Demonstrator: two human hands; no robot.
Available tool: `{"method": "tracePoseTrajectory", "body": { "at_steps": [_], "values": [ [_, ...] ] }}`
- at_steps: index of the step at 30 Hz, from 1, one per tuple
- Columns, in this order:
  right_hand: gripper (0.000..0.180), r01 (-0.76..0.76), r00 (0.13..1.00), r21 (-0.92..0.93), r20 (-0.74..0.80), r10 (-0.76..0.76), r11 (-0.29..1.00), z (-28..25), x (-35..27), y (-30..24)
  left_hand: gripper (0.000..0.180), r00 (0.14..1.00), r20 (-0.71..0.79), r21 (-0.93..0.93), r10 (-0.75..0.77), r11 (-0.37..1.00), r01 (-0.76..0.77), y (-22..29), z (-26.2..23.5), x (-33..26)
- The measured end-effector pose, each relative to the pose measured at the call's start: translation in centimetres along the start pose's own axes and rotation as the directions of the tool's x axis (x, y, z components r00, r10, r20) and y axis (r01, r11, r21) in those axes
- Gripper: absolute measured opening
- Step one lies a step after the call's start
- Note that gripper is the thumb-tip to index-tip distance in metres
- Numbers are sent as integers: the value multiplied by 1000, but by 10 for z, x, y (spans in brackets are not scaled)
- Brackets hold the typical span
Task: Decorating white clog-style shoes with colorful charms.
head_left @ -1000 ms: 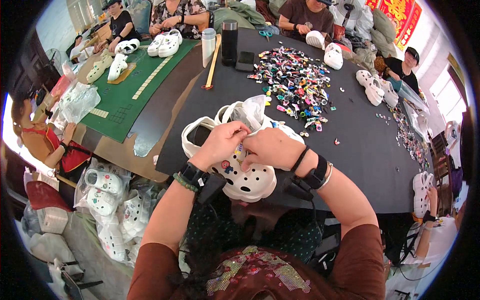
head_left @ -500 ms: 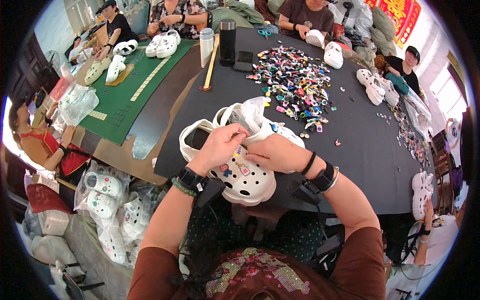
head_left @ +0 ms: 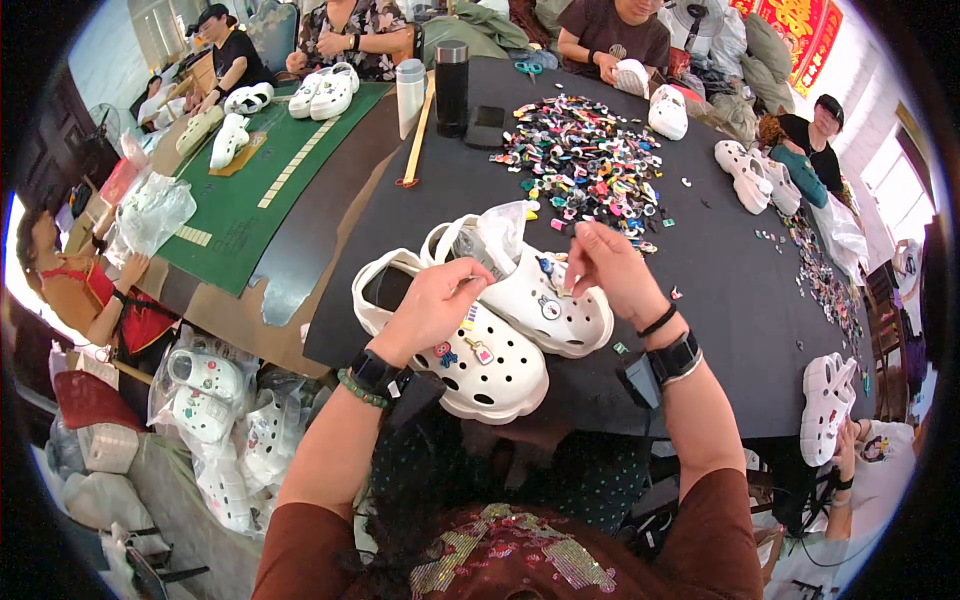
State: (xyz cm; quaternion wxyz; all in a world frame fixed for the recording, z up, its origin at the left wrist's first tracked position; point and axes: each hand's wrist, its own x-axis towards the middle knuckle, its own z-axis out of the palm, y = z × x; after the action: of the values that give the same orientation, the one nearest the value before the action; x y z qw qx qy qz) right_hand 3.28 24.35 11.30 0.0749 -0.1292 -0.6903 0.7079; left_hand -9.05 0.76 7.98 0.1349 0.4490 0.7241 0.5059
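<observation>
A white clog with holes lies before me, toe toward me. Small charms sit on its upper: a blue-and-red figure, a pink-and-white one and a yellow-striped one near my fingers. My left hand is closed on this clog at the front edge of its foot opening; the fingertips are partly hidden. Beside it on the right lies the matching clog, bearing a round rabbit-face charm and a clear plastic bag in its opening. My right hand hovers over that clog, fingers loosely bent and apart.
A heap of colourful charms spreads behind the clogs. Near it stand a black bottle, a white bottle and a dark phone. Co-workers sit round the tables with more clogs. Bagged clogs lie at lower left.
My right hand has left the left clog and risen to the right, uncovering the right clog's charms. My left hand stays at the left clog, which has shifted slightly.
</observation>
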Motion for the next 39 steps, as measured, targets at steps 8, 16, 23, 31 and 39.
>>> {"method": "tracePoseTrajectory", "body": {
  "at_steps": [8, 16, 23, 31, 39],
  "values": [
    [36, -107, 863, -368, -495, -98, 924, -100, 12, 46, 13, 1000, 0, 2, 25, 1000, -25, 1, 1, -3],
    [29, 93, 810, -750, -326, -488, 655, -59, -83, 63, 16, 998, 56, 52, -35, 998, 32, 11, -5, -4],
    [26, 6, 726, -878, -325, -606, 478, -42, -131, 90, 32, 996, 89, 160, 9, 987, -23, 18, -13, -3],
    [16, 24, 762, -918, -240, -601, 396, -42, -143, 109, 22, 996, -92, 120, -13, 993, 24, 29, -4, -21],
    [19, -3, 783, -920, -246, -571, 392, -36, -147, 106, 21, 903, -317, 121, -290, 932, 342, 47, -98, -59]
  ]
}}
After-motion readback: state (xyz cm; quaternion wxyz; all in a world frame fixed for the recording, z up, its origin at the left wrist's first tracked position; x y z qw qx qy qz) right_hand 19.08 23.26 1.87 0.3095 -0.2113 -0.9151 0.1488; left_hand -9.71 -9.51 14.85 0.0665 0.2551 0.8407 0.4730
